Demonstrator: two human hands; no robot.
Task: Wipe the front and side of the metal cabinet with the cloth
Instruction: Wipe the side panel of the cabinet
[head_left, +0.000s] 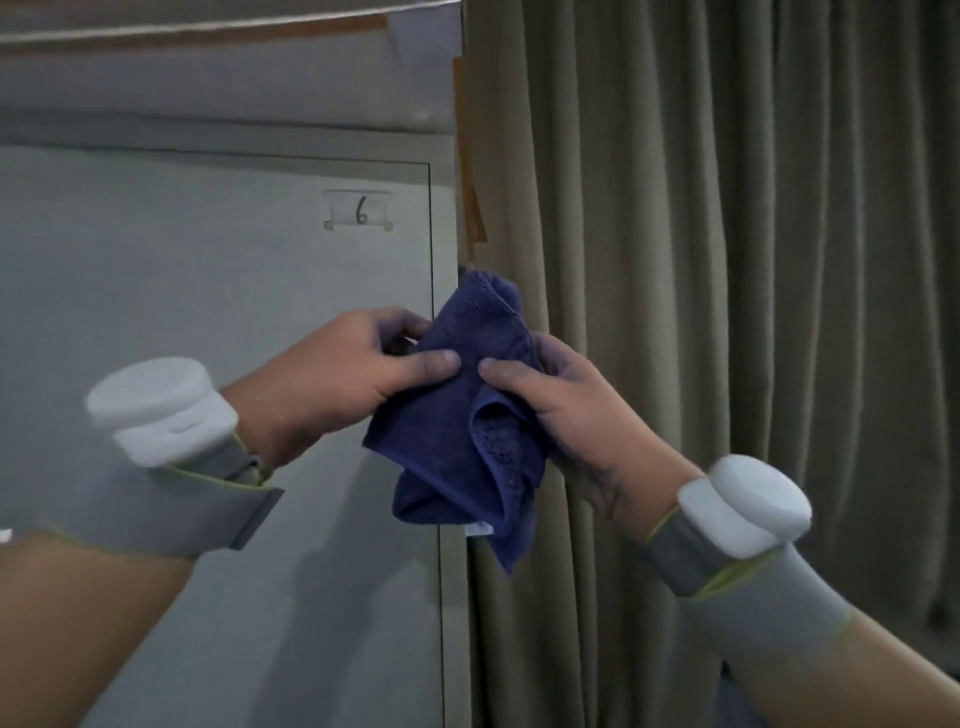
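Note:
A grey metal cabinet (208, 270) fills the left half of the view, its door carrying a small label holder marked 6 (358, 212). A crumpled dark blue cloth (457, 431) hangs in front of the cabinet's right front edge. My left hand (337, 374) pinches its upper left part between thumb and fingers. From the other side, my right hand (566, 415) grips the cloth, thumb on top. The two thumbs nearly meet. The cabinet's side is hidden behind the edge.
An olive-green pleated curtain (727, 286) hangs directly right of the cabinet and close against its side. Both wrists wear grey bands with white round pucks (156, 410) (748, 506). Brown tape remnants (474, 208) run along the cabinet's right edge.

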